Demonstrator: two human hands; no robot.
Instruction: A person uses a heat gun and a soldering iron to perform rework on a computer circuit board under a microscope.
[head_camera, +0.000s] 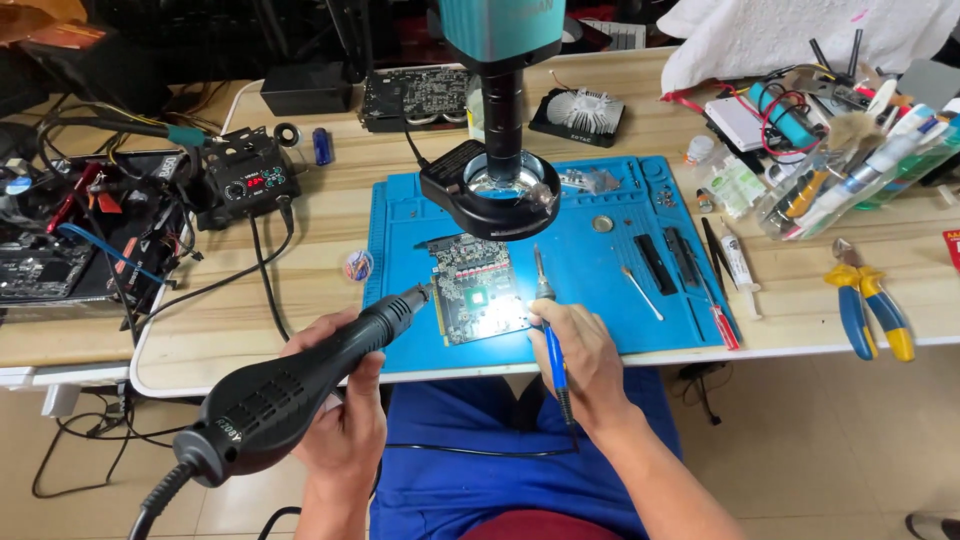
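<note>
Head view: left hand (340, 420) fingers wrapped tight round black hot-air gun (300, 390), nozzle at circuit board's (475, 290) 9 o'clock. Right hand (580, 355) pinches blue soldering iron (548, 320), tip at board's 3 o'clock.

Black hot-air gun (300, 395) and blue-handled soldering iron (548, 320), tips over lit circuit board (472, 290).

Bare blue mat (590, 270) right of the circuit board (472, 290) gives my hand room; the microscope's ring light (492, 190) hangs just above the board, blocking approach from behind.
</note>
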